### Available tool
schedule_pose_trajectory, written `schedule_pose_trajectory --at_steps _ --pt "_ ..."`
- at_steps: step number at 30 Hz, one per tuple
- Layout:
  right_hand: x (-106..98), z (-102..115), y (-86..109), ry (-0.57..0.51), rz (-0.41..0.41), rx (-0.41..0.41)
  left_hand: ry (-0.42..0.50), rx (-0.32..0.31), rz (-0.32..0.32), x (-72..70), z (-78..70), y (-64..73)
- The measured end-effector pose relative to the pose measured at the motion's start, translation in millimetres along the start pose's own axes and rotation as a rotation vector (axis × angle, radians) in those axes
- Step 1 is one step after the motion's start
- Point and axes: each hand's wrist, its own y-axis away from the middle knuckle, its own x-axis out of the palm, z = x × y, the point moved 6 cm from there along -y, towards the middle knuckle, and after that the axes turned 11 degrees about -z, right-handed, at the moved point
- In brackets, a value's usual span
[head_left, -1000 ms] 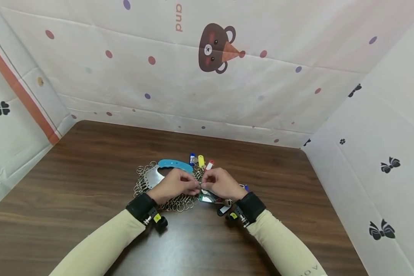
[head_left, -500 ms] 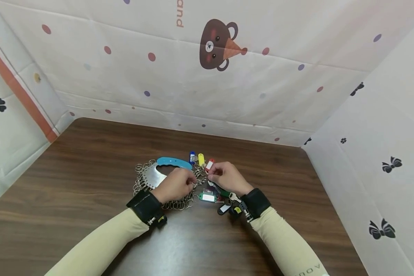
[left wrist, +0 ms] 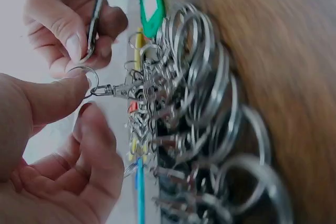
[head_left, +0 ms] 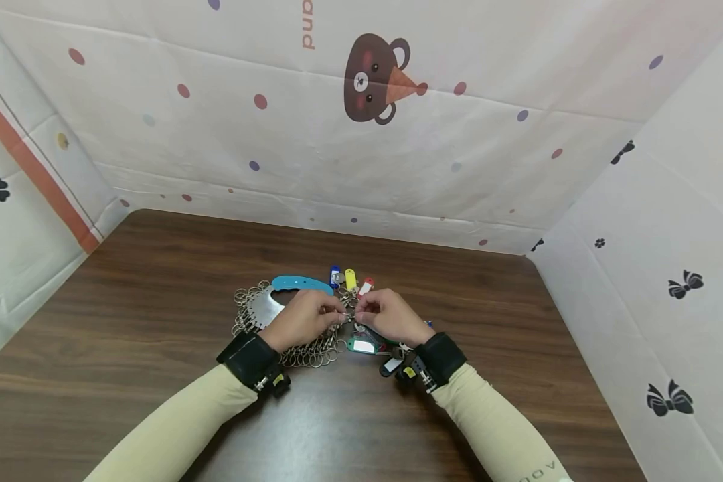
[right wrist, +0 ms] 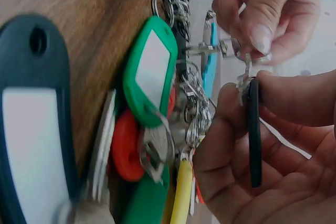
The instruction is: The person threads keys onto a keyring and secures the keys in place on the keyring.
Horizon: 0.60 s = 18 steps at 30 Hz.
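In the middle of the table, a metal plate with a blue handle point(head_left: 301, 284) carries several swivel clasps and key rings point(head_left: 313, 355). My left hand point(head_left: 304, 319) pinches a split ring point(left wrist: 94, 81), joined to a swivel clasp point(left wrist: 110, 91), between thumb and finger. Close by on the right, my right hand point(head_left: 394, 318) pinches a thin dark flat piece point(right wrist: 254, 140), seen edge-on, with small metal parts at its top end. These metal parts lie at the split ring; whether they are linked is hidden by the fingertips.
Around the hands lie a green key tag point(head_left: 363, 345), a black key tag point(head_left: 391, 365), a red key tag point(head_left: 366, 288), a yellow key tag point(head_left: 351, 278) and a blue key tag point(head_left: 335, 276). Loose keys lie among them. A printed curtain point(head_left: 313, 147) stands behind the table point(head_left: 313, 415).
The right hand drew away toward the upper right half a second ago and is now back against the left fingertips. The left hand has shifted only slightly; the plate lies in place.
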Motion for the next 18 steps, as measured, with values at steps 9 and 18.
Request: schedule_pose_trajectory --at_steps 9,18 --pt "8 4 -1.1 -0.048 0.0 -0.057 0.281 -0.179 -0.064 5.0 8.0 -0.6" --pt "11 1 -0.8 -0.072 -0.004 -0.025 0.58 -0.272 0.08 14.3 16.2 2.7"
